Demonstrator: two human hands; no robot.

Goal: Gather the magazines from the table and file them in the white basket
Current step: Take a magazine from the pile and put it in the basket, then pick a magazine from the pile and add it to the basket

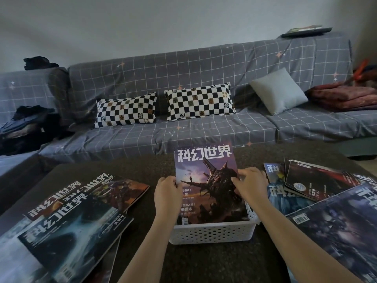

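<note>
A purple-covered magazine [206, 172] stands upright in the white perforated basket [212, 232] at the middle of the dark table [204, 262]. My left hand [167, 193] grips its left edge. My right hand [252, 184] holds its right edge, fingers curled over the cover. A fanned pile of magazines [75, 217] lies on the table's left side. Another spread of magazines [326, 193] covers the right side.
Behind the table runs a grey checked sofa [204, 78] with two black-and-white checkered pillows [200, 102], a grey cushion [278, 90], a dark bag [26, 125] at left and a folded red blanket [344, 97] at right.
</note>
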